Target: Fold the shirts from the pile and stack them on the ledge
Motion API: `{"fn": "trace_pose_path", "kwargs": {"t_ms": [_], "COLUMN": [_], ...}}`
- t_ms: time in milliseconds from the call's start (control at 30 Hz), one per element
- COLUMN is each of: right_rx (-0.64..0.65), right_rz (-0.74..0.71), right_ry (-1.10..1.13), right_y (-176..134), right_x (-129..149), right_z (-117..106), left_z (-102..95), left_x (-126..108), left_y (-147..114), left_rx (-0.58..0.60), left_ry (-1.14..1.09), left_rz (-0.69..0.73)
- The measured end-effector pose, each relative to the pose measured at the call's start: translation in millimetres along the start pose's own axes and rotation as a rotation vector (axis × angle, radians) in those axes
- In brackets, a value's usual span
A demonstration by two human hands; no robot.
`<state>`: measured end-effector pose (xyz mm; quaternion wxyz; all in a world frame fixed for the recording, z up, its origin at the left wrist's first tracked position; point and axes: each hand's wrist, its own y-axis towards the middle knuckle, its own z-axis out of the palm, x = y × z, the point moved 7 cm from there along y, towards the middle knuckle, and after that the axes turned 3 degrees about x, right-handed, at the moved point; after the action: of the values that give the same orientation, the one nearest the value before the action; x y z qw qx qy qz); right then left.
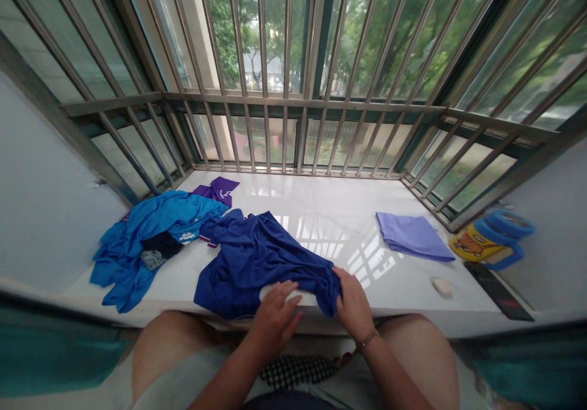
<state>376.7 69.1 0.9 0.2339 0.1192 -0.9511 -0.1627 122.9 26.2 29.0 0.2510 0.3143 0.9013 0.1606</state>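
Note:
A dark blue garment (257, 245) lies rumpled across the white sill in front of me, one end drawn out to the right. My right hand (353, 303) grips that right end, with the cloth bunched between thumb and fingers. Near the sill's front edge, my left hand (279, 312) has its fingers apart over a whitish patch by the garment's lower edge. I cannot tell whether that patch is part of the cloth or bare sill. The garment's left side touches a heap of bright blue clothing (160, 214).
Purple cloth (220, 190) pokes out behind the heap. To the right lie a folded lavender cloth (413, 237), a small pale lump (442, 286) and a dark flat object (498, 291), beside a blue and yellow mug (486, 239). Metal window bars (302, 101) enclose the white sill (321, 193).

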Motion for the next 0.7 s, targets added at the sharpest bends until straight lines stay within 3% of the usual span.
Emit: {"fn": "trace_pose_path", "kwargs": {"t_ms": [133,233,333,433,567,700], "right_rx": [-0.045,0.076,0.173,0.209,0.236,0.286], "right_rz": [-0.005,-0.113,-0.154,-0.165,-0.21,-0.201], "right_ry": [0.11,0.033,-0.104,-0.18,-0.198,-0.19], "right_y": [-1,-6,-10,-9,-8,-14], "right_x": [31,67,81,71,52,35], "right_z": [-11,4,25,33,18,-8], "left_z": [-32.6,-37.6,-32.8,-31.9,-38.9,-48.0], "left_x": [76,103,109,111,116,117], "left_y": [-46,-70,-80,-84,-88,-82], "left_rx": [-0.17,-0.12,-0.008,0.021,-0.043,-0.056], "left_ry": [0.182,0.261,0.317,0.326,0.214,0.061], "left_rz": [-0.384,-0.391,-0.296,-0.217,-0.113,-0.168]}}
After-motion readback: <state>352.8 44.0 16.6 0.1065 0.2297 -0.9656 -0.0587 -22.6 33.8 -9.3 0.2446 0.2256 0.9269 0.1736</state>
